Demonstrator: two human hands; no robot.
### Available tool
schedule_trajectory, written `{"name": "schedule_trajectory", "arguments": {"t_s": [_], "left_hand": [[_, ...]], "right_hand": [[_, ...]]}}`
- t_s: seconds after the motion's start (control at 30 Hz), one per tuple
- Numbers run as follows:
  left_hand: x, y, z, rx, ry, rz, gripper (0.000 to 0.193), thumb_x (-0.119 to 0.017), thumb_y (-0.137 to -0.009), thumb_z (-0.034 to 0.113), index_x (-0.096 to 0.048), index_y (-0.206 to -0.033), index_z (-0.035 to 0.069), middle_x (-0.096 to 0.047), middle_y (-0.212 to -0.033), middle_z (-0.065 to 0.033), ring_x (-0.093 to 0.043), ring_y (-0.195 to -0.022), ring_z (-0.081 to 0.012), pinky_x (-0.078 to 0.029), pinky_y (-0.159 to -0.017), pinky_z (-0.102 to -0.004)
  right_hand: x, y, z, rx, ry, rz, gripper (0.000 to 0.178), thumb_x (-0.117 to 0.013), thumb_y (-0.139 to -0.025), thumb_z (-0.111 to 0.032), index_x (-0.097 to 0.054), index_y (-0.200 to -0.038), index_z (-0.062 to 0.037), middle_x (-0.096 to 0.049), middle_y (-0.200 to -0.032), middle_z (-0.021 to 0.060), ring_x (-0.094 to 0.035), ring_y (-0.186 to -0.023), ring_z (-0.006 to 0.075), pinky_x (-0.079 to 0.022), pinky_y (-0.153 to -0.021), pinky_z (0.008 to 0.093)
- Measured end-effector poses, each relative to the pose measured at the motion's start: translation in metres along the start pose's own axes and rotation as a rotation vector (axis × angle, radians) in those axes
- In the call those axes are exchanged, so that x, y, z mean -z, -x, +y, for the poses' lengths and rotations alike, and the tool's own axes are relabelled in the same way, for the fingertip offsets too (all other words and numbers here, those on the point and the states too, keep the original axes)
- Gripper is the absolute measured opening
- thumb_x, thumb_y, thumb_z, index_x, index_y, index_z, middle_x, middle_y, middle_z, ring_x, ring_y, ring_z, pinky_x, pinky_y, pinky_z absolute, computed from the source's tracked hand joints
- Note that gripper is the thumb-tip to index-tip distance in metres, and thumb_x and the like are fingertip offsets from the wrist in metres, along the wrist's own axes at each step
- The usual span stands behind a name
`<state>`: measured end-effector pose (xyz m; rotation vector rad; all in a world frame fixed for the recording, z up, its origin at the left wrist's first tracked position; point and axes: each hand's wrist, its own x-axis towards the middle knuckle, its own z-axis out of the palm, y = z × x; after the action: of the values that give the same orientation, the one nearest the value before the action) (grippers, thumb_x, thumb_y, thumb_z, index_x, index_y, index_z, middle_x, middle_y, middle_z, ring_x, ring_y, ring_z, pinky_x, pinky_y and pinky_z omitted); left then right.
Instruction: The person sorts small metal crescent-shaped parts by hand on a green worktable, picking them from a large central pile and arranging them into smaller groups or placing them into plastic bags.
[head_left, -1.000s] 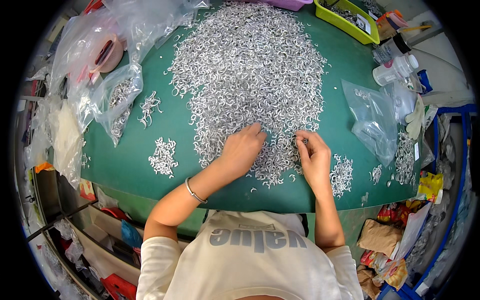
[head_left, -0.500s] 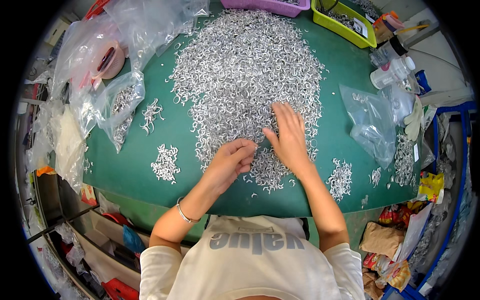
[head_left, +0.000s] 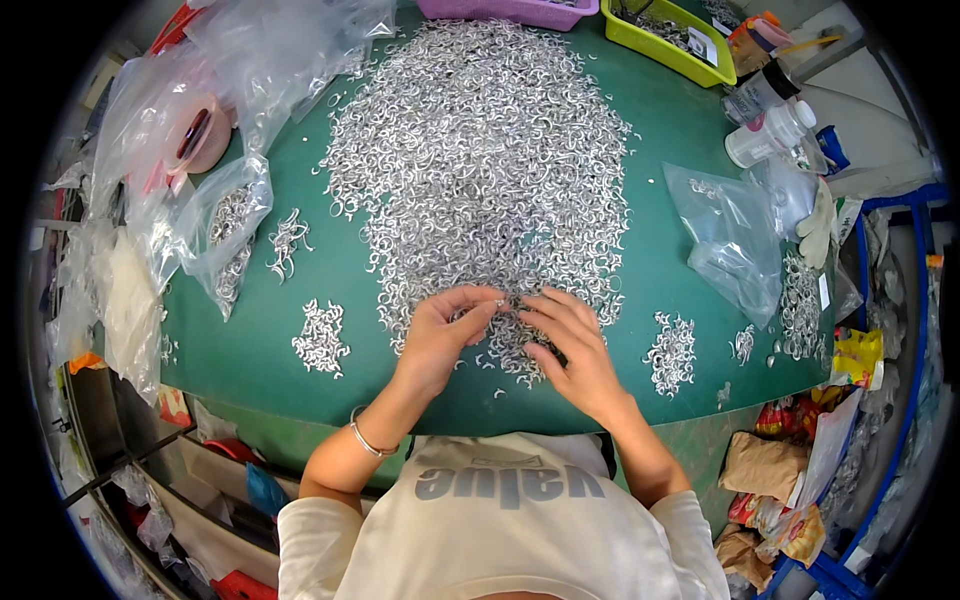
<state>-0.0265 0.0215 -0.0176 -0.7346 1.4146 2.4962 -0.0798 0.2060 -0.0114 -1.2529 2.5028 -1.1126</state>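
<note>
A wide heap of small silvery curved metal pieces (head_left: 470,160) covers the middle of the green table (head_left: 250,370). At the heap's near edge my left hand (head_left: 440,330) is closed, thumb and index finger pinching one small silvery metal piece (head_left: 501,303). Close beside it on the right, my right hand (head_left: 575,350) lies over the pieces with its fingers stretched and thumb apart. I see nothing held in it. Between the hands, more loose pieces trail toward the table's front edge.
Small separate piles flank the heap, one on the left (head_left: 320,338) and one on the right (head_left: 670,355). Clear plastic bags (head_left: 725,230) lie on both sides. A purple basket (head_left: 510,10) and a yellow-green basket (head_left: 670,50) stand at the back, with bottles (head_left: 770,135) farther right.
My right hand has drawn back toward me from the heap and now sits nearer my left. The left hand has shifted slightly, still pinching. The whole view has moved a little.
</note>
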Motion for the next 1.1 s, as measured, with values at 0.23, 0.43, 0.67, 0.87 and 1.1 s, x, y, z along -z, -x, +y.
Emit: {"name": "schedule_trajectory", "arguments": {"t_s": [0.23, 0.43, 0.67, 0.87, 1.1], "left_hand": [[-0.019, 0.0, -0.01, 0.03, -0.084, -0.09, 0.016, -0.06, -0.084, 0.009, -0.063, -0.095, -0.002, -0.059, -0.076, -0.0012, -0.043, -0.061, -0.0026, -0.033, -0.051, -0.0159], [-0.023, -0.006, -0.017, 0.078, -0.031, -0.166, 0.015, -0.059, -0.085, 0.007, -0.062, -0.094, -0.005, -0.057, -0.074, -0.0017, -0.039, -0.057, -0.0033, -0.03, -0.048, -0.016], [-0.048, -0.008, -0.01, 0.039, -0.182, -0.179, 0.025, -0.055, -0.087, 0.009, -0.054, -0.108, -0.005, -0.058, -0.083, -0.0053, -0.038, -0.057, -0.0021, -0.029, -0.046, -0.0157], [-0.012, -0.019, -0.013, -0.057, -0.218, -0.105, 0.029, -0.055, -0.089, 0.013, -0.052, -0.114, 0.0, -0.055, -0.084, 0.0005, -0.039, -0.062, -0.0017, -0.03, -0.05, -0.0148], [-0.005, -0.026, -0.004, -0.08, -0.381, -0.036, 0.036, -0.054, -0.088, 0.015, -0.049, -0.121, 0.0, -0.054, -0.098, -0.0036, -0.042, -0.079, -0.0097, -0.031, -0.064, -0.0231]], "right_hand": [[-0.006, -0.002, -0.009, -0.111, -0.318, 0.29, 0.023, -0.064, -0.074, 0.001, -0.061, -0.097, -0.0009, -0.059, -0.095, 0.0113, -0.056, -0.089, 0.0265, -0.046, -0.076, 0.033], [-0.001, 0.008, -0.007, -0.087, -0.177, 0.348, 0.018, -0.064, -0.073, 0.001, -0.062, -0.092, -0.0003, -0.057, -0.087, 0.0099, -0.056, -0.082, 0.0265, -0.047, -0.071, 0.0338], [0.031, 0.051, 0.015, -0.305, -0.102, 0.674, 0.013, -0.061, -0.078, -0.001, -0.061, -0.09, 0.0009, -0.06, -0.086, 0.0127, -0.058, -0.078, 0.0288, -0.048, -0.068, 0.035], [0.094, 0.14, 0.065, -0.592, 0.262, 0.972, 0.01, -0.06, -0.078, -0.005, -0.059, -0.085, 0.0012, -0.058, -0.08, 0.0146, -0.054, -0.078, 0.0321, -0.044, -0.07, 0.0385], [0.113, 0.233, 0.116, -0.955, 0.562, 1.07, 0.005, -0.062, -0.075, -0.006, -0.061, -0.077, -0.0021, -0.058, -0.08, 0.0122, -0.052, -0.08, 0.0303, -0.042, -0.073, 0.0398]]}}
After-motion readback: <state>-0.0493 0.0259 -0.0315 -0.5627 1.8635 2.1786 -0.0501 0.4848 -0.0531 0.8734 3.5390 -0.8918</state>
